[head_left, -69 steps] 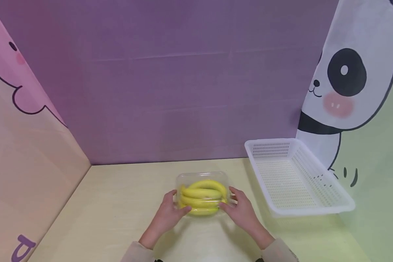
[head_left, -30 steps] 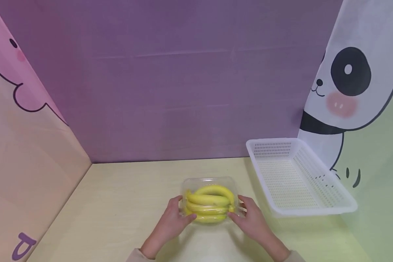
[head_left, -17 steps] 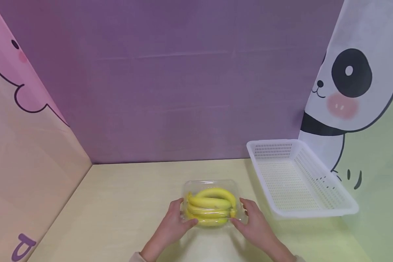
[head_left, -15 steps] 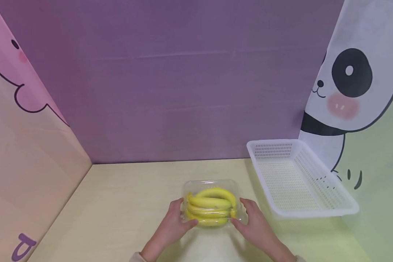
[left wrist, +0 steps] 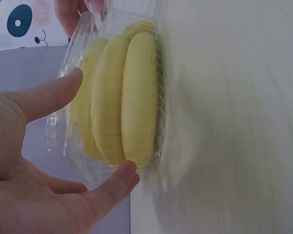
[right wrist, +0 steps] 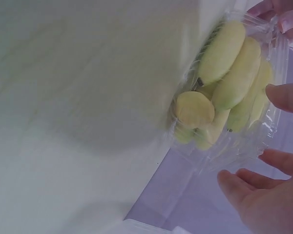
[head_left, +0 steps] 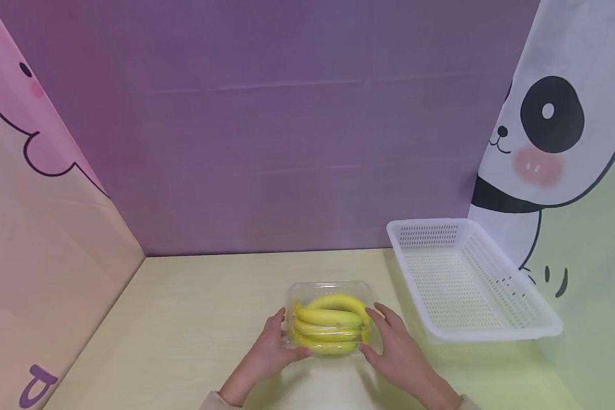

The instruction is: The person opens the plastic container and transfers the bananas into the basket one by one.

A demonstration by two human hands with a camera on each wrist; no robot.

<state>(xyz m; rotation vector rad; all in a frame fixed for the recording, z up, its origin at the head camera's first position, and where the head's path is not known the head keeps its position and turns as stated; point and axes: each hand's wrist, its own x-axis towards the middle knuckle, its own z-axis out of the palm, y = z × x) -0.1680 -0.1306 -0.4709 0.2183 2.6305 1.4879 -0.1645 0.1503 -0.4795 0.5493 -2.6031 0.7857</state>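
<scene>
A clear plastic clamshell box [head_left: 328, 289] stands on the table near its front. Inside lie several yellow bananas [head_left: 330, 319]. My left hand [head_left: 271, 350] is at the box's left end; in the left wrist view a fingertip touches or nearly touches that end, while the thumb lies before the lid's edge. My right hand [head_left: 402, 356] is at the right end with its fingers spread, and its index finger overlaps the box's corner in the head view. From the right wrist, those fingers [right wrist: 234, 187] look apart from the box, and its thumb is near the lid.
A white perforated plastic basket [head_left: 492, 332] stands at the table's right side, beyond my right hand. Purple cloth [head_left: 287, 125] hangs behind the pale wooden table [head_left: 195, 307]. A panda print [head_left: 538, 171] covers the right wall, and a pink printed panel stands on the left.
Earlier both hands held the box's ends and it shifted nearer in the view. Over the last half second the box stays still while the right hand's fingers spread and lift; the left index shifts slightly off.
</scene>
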